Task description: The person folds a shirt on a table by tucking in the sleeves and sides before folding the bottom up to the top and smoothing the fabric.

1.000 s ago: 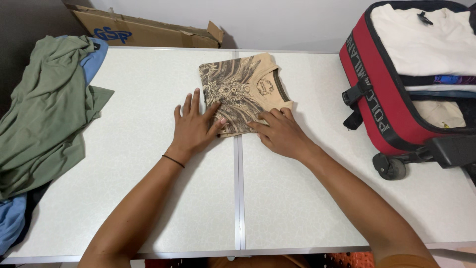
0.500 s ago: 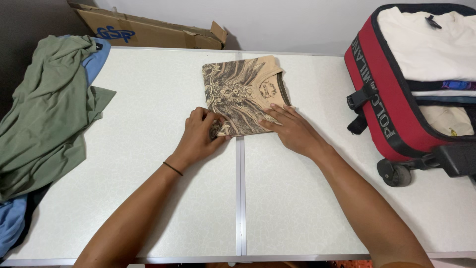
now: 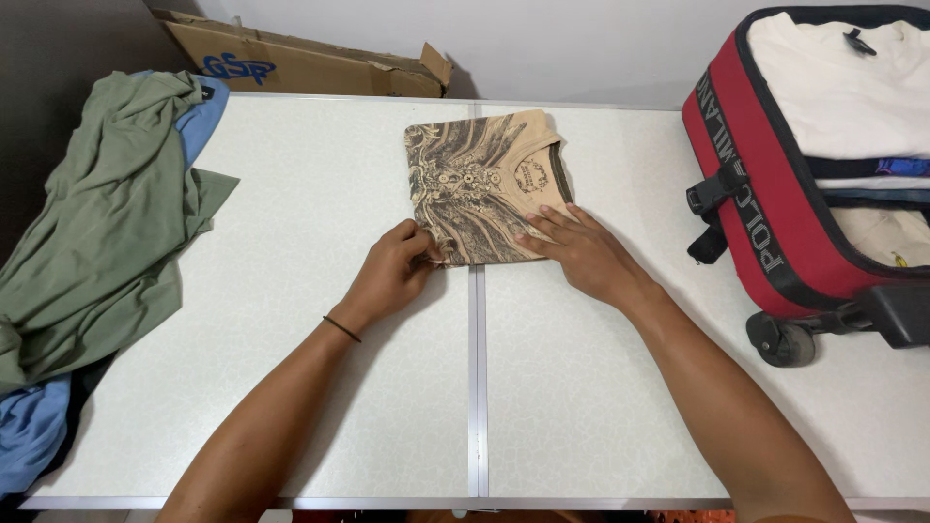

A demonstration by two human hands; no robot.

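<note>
A folded tan T-shirt (image 3: 480,174) with a dark swirling print lies on the white table (image 3: 320,387), near the far middle. My left hand (image 3: 392,271) pinches the shirt's near left corner between curled fingers. My right hand (image 3: 586,254) lies flat with fingers spread on the shirt's near right edge, pressing it down. A thin black band circles my left wrist.
A heap of olive green (image 3: 97,223) and blue (image 3: 29,436) clothes covers the table's left end. An open red suitcase (image 3: 765,194) with folded white garments stands at the right. A flattened cardboard box (image 3: 300,68) leans behind the table, against the wall.
My left hand went from flat on the shirt to curled, gripping its near left corner. My right hand slid slightly onto the shirt's near right edge.
</note>
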